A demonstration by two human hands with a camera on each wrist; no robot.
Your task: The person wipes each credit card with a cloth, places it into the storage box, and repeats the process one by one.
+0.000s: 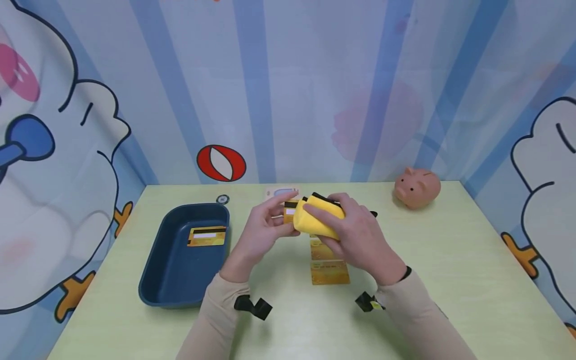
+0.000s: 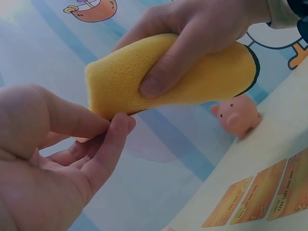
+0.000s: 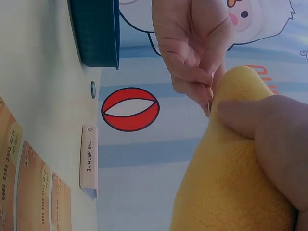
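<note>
You have both hands lifted over the middle of the tabletop (image 1: 450,285), meeting at the yellow pouch (image 1: 304,222). Your right hand (image 1: 364,245) grips the pouch, its thumb laid along one soft face. Your left hand (image 1: 262,220) pinches a card (image 1: 289,211) between thumb and fingers, right at the pouch's end; its fingertips touch the plush there. You cannot tell from these views whether any of that card is inside the pouch. The card turns its dark stripe and white strip toward you in the head view.

Beneath your right hand, a row of cards (image 1: 330,273) lies flat on the tabletop, running from near its middle toward the far edge; the wrist views show three, side by side, and your hand partly covers them in the head view. The tray (image 1: 162,287) stands by the left edge, with a loose card (image 1: 207,237) inside, against its right wall, stripe up. Just beyond the tray's far right corner sits a chip (image 1: 222,199). A box (image 3: 89,163) marked "THE ARCHIVE" stands at the far edge, and the pig (image 1: 417,189) near the far right corner.
</note>
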